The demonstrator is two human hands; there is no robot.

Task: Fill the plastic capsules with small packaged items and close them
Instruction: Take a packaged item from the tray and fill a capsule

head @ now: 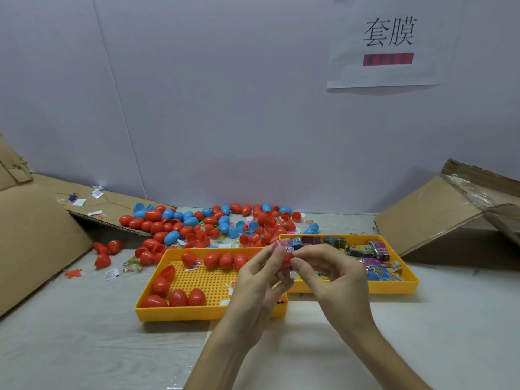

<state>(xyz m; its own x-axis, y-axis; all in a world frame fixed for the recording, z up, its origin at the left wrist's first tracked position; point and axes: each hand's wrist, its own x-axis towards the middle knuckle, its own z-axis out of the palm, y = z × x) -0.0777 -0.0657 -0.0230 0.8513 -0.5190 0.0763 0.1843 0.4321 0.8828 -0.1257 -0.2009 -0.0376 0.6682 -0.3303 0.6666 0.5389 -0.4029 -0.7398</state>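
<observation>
My left hand (260,280) and my right hand (329,274) meet above the gap between two yellow trays. Between their fingertips sits a red capsule (287,258), with a small pink packet (282,244) poking out at its top. Fingers of both hands curl round the capsule. The near yellow tray (202,311) holds several red capsules (177,296). The far yellow tray (394,287) holds several small colourful packets (377,249). Much of the held capsule is hidden by my fingers.
A heap of red and blue capsules (202,223) lies at the back of the table against the white wall. Cardboard sheets lean at the left (36,235) and right (439,215). Loose capsules and small packets (112,273) lie left of the near tray.
</observation>
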